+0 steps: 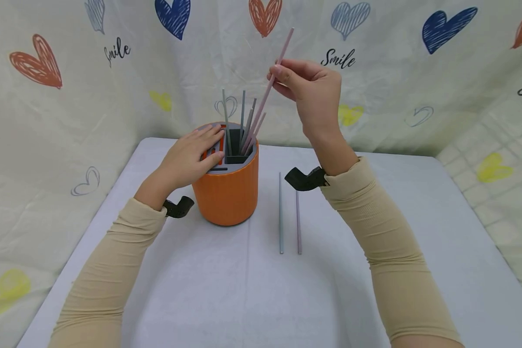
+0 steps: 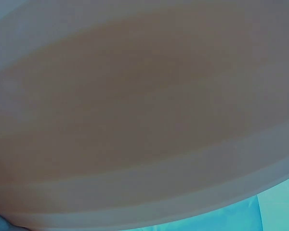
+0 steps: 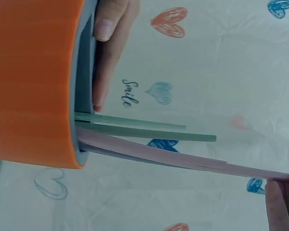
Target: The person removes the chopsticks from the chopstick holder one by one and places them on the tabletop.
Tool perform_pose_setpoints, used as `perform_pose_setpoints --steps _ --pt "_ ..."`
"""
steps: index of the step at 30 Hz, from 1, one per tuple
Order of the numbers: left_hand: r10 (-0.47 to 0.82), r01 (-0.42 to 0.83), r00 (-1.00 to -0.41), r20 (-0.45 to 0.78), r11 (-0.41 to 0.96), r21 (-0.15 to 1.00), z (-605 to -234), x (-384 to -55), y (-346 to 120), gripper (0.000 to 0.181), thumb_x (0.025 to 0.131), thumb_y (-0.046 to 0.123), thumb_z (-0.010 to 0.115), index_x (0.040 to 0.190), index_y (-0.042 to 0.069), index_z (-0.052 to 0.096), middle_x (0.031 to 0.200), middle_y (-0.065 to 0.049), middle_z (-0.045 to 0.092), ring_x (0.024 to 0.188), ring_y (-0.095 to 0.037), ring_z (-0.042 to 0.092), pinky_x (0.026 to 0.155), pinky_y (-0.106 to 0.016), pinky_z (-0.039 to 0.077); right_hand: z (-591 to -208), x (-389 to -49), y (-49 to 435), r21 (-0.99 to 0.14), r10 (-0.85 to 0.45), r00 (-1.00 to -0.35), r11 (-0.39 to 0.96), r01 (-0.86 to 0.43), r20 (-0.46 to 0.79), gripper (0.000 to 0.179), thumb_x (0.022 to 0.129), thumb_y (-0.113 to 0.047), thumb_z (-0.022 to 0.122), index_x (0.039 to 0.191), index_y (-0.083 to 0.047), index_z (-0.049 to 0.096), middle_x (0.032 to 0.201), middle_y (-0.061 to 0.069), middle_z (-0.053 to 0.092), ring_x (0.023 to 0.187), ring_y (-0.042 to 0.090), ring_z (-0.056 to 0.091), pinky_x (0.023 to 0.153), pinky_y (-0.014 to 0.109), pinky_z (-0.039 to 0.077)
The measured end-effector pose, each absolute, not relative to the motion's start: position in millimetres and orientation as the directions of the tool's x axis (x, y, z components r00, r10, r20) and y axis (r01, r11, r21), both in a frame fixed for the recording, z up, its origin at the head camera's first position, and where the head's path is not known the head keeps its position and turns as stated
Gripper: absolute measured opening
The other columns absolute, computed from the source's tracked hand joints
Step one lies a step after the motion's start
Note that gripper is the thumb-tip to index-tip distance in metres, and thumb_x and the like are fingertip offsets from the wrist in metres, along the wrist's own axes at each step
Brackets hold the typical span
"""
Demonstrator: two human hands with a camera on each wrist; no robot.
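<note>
My right hand (image 1: 315, 89) pinches the upper part of a pink straw (image 1: 267, 92) between thumb and fingers, above an orange round holder (image 1: 227, 200). The straw slants down into the holder's dark square compartment, where its lower end is hidden among other straws. Several greenish, grey and pink straws, including a greenish one (image 3: 183, 133), stick out of that compartment. With its fingers spread out, my left hand (image 1: 195, 151) rests on the left part of the holder's grey top. The left wrist view is blurred and shows mostly a brownish surface close up.
Two straws lie on the white-covered table (image 1: 209, 290) right of the holder: a blue-green straw (image 1: 280, 217) and a mauve straw (image 1: 298, 227), partly under the right wrist's black strap mount (image 1: 305, 179). A cloth with printed hearts (image 1: 391, 58) hangs behind the table.
</note>
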State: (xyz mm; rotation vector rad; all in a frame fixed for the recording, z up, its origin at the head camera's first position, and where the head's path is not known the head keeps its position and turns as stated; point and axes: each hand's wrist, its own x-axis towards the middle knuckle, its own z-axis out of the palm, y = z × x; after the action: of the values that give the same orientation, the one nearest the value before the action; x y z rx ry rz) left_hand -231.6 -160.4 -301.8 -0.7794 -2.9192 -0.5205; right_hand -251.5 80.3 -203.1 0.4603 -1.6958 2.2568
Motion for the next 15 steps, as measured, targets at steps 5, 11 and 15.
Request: perform_pose_setpoints --steps 5,11,15 --pt "0.469 0.496 -0.869 0.162 0.814 0.304 -302.0 -232.2 -159.7 0.058 0.097 0.044 0.033 0.146 0.012 0.029 0.155 -0.002 0.020 0.144 -0.021 0.014 0.118 -0.039 0.011 -191.4 -247.5 88.8 -0.842 0.059 -0.886 -0.287 -0.457 0.461 0.019 0.076 -0.003 0.072 0.092 0.006 0.071 0.082 0.011 0.071 0.082 0.022 0.070 0.081 0.032 0.056" --pt "0.466 0.494 -0.869 0.165 0.815 0.301 -301.7 -231.9 -159.2 0.059 0.097 0.044 0.034 0.146 0.012 0.029 0.155 -0.002 0.020 0.144 -0.020 0.014 0.118 -0.039 0.011 -177.0 -244.9 103.4 -0.780 0.114 -0.877 -0.414 -0.469 0.467 0.020 0.074 0.001 0.072 0.092 0.009 0.070 0.082 0.016 0.069 0.081 0.027 0.069 0.082 0.036 0.056" --pt "0.465 0.489 -0.872 0.151 0.818 0.303 -301.1 -231.1 -159.3 0.059 0.097 0.044 0.033 0.146 0.012 0.028 0.155 -0.002 0.019 0.144 -0.021 0.013 0.119 -0.038 0.010 -168.9 -242.8 119.1 -0.736 0.161 -0.883 -0.498 -0.459 0.442 0.023 0.077 0.002 0.069 0.098 0.010 0.068 0.086 0.019 0.067 0.083 0.030 0.068 0.084 0.036 0.055"
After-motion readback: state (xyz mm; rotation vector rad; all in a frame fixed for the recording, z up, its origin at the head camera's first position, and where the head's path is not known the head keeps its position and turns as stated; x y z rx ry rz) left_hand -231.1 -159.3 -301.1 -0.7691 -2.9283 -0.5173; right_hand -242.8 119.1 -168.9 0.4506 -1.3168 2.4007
